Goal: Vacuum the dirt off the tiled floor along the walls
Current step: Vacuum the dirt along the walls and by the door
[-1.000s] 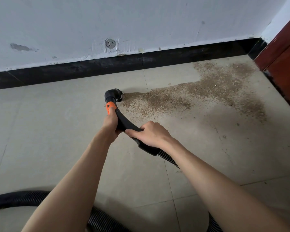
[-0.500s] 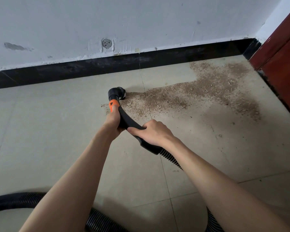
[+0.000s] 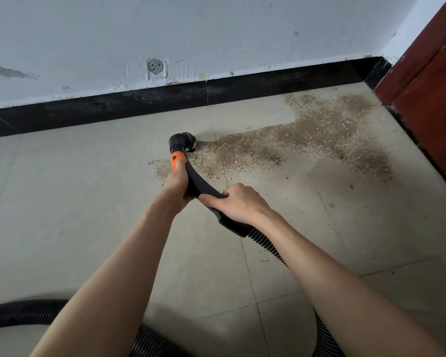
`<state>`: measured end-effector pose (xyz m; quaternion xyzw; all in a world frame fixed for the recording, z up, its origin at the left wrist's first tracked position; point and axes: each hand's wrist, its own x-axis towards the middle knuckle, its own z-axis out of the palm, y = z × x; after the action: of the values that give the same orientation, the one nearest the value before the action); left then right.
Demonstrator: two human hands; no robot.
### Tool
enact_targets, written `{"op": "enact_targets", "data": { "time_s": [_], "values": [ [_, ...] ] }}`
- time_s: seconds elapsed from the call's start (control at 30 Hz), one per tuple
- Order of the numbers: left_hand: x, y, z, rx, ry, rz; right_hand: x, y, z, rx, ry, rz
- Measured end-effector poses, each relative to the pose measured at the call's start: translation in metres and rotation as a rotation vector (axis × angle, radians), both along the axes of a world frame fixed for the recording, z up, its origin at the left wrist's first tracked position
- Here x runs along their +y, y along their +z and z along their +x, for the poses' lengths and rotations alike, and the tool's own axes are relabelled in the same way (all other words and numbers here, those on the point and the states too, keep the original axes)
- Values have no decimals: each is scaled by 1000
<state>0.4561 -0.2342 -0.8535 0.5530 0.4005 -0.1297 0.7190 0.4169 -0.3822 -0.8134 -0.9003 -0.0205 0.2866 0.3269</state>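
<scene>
A black vacuum nozzle [image 3: 182, 143] with an orange collar [image 3: 177, 160] rests on the beige tiled floor [image 3: 70, 202], its mouth at the left end of a brown dirt patch [image 3: 307, 140]. My left hand [image 3: 177, 188] grips the black handle just below the orange collar. My right hand [image 3: 238, 202] grips the same handle [image 3: 198, 185] lower down, where it joins the ribbed black hose [image 3: 264, 244]. The dirt spreads right toward the corner; a thin strip of it lies left of the nozzle under my left hand.
A black skirting board [image 3: 113, 105] runs along the white wall [image 3: 216, 34]. A red-brown door [image 3: 433, 81] closes off the right side. The hose loops behind me along the bottom edge [image 3: 23, 314]. A round patched hole [image 3: 155, 66] marks the wall.
The nozzle has slid right and a little toward the wall, into the dirt's left edge. Both hands went with it. Some dirt now shows left of the nozzle.
</scene>
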Motion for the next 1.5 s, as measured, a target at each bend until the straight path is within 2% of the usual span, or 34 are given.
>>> {"op": "enact_targets", "data": {
  "time_s": [1.5],
  "values": [
    [-101,-7,42,-15,-107,39,-86,-5,21,-56,-129,-69]
  ]
}}
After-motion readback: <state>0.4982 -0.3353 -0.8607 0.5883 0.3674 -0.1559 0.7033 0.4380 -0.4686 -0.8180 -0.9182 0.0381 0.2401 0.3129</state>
